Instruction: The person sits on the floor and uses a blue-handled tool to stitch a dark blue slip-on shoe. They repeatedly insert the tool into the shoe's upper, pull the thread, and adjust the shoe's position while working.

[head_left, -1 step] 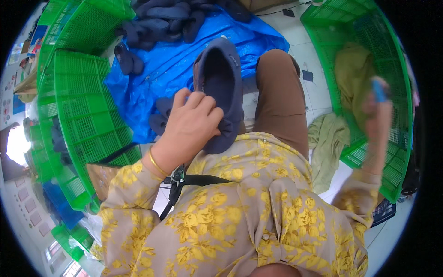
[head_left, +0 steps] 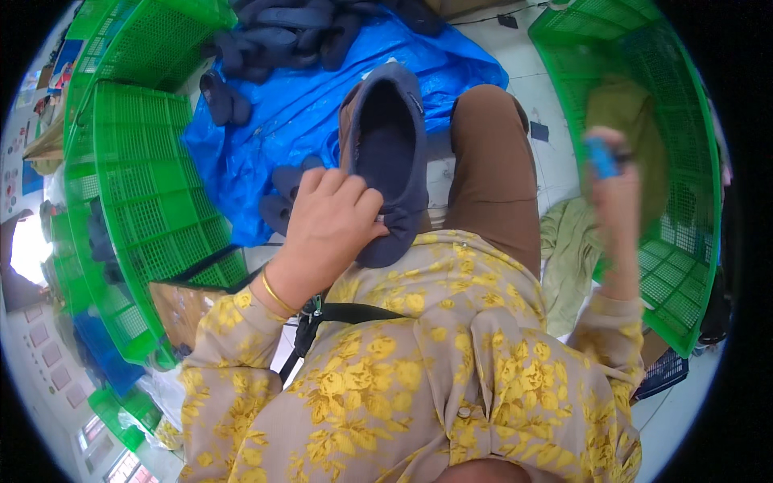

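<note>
My left hand [head_left: 336, 216] grips the back end of a dark navy slip-on shoe [head_left: 392, 133], fingers curled over its rim. The shoe rests over my lap, toe pointing away and its opening facing up. Gathered fabric shows beside my fingertips. Off to the right, my right hand [head_left: 616, 181] is raised and smeared by motion. It is closed around a small blue object [head_left: 601, 157], too blurred to name, and is apart from the shoe.
Several navy shoes [head_left: 282, 32] lie piled on a blue plastic sheet [head_left: 386, 40] ahead of me. Green crates [head_left: 153, 193] stand at the left. Another green crate [head_left: 676, 266] on the right has olive cloth [head_left: 573, 233] next to it and inside it.
My right hand has swung left, nearer the shoe, with the blue object still in it. My left hand and the shoe have hardly moved.
</note>
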The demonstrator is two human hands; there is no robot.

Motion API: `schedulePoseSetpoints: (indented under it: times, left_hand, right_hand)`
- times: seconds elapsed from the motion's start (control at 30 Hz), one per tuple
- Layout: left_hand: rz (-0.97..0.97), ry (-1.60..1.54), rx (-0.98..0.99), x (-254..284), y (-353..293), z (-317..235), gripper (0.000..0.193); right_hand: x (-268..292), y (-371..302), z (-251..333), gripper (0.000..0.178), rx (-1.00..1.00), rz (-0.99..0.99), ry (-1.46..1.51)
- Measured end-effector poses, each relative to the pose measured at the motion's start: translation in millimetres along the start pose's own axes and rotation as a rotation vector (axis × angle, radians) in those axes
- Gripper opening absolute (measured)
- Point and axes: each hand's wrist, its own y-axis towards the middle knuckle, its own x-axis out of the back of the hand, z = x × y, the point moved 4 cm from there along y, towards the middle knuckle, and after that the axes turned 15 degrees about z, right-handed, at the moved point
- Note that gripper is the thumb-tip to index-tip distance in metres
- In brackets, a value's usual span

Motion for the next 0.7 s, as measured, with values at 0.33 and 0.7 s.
schedulePoseSetpoints:
  times: [0.33,0.7]
  left_hand:
    - [-0.095,-0.597,0.223,-36,-32,14,0.02]
    - [-0.212,-0.684,0.157,-51,-35,21,0.024]
  right_hand:
    - [-241,-4,-8,0.024,0.051,0.902,-0.398]
    - [-241,-8,-15,0.02,-0.036,1.015,-0.366]
